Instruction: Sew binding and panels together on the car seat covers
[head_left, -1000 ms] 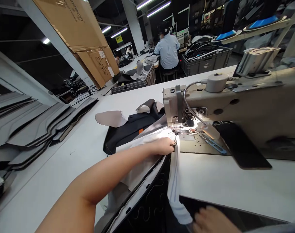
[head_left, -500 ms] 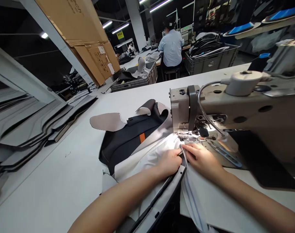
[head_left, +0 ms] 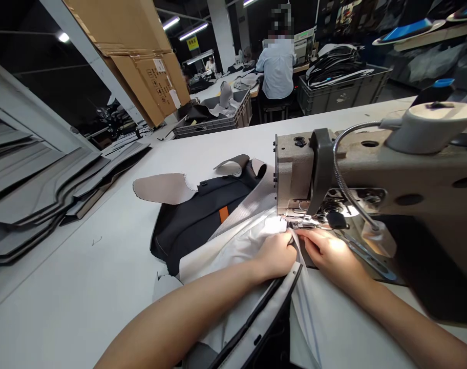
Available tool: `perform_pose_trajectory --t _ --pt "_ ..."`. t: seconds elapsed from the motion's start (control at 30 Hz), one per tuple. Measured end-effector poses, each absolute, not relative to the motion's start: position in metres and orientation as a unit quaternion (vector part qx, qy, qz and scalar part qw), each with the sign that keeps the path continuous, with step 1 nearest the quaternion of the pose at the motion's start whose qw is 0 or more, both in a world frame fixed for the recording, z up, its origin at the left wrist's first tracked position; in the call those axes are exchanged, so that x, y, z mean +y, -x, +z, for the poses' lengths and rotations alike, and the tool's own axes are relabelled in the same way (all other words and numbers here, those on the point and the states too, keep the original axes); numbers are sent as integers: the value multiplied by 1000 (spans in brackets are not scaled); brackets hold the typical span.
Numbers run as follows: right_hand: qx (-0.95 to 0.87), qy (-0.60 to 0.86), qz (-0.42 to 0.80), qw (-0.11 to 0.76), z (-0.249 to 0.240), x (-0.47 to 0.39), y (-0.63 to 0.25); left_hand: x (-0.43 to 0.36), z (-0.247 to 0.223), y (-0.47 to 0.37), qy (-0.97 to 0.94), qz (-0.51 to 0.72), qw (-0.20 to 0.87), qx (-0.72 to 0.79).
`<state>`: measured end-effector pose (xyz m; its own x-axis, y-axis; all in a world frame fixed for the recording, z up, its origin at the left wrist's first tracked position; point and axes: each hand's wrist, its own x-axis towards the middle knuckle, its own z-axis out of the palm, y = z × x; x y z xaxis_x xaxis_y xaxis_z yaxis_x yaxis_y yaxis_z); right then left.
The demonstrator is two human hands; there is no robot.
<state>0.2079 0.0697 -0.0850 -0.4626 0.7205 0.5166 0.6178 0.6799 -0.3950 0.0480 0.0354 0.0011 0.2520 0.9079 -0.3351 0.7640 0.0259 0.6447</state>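
The left hand (head_left: 276,254) is curled closed on the white fabric (head_left: 233,251), its knuckles just short of the needle area of the sewing machine (head_left: 295,174). The right hand (head_left: 331,253) lies flatter beside it, fingers narrow and stretched toward the left, with the fingertips at the upper end of a white strip (head_left: 308,312) with blue lines; whether they pinch it or only press on it, I cannot tell. That strip runs down between the two forearms toward the wearer.

The white fabric spreads out to the left of the left hand and under its forearm. Beyond it, ahead and to the left, lies a black piece (head_left: 195,210) with an orange tab (head_left: 223,214) and a grey flap (head_left: 164,188) sticking out on its far-left side. Just below the left hand, a pale edge band (head_left: 252,333) with dark slots slants down toward the wearer.

Just to the right of the right hand, blue snips (head_left: 379,266) rest near a small lamp (head_left: 378,240). Farther right is a dark flat object (head_left: 441,271). Well left of both hands, grey panels (head_left: 76,177) are stacked on the bench (head_left: 103,277).
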Motion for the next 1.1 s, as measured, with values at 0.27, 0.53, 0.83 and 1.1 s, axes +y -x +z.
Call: perform_pose_trajectory --t 0.27,0.53,0.83,1.1 --pt "-858 398 54 319 -85 63 -206 26 30 -40 -735 -83 336 583" --pt "-862 364 110 335 -86 64 -199 30 16 -43 -735 -57 319 595" --pt "-836 354 234 348 -62 60 -210 30 36 -44 -710 -6 354 609" --pt "-894 334 222 201 -50 37 -201 -11 109 -16 -716 -185 320 592"
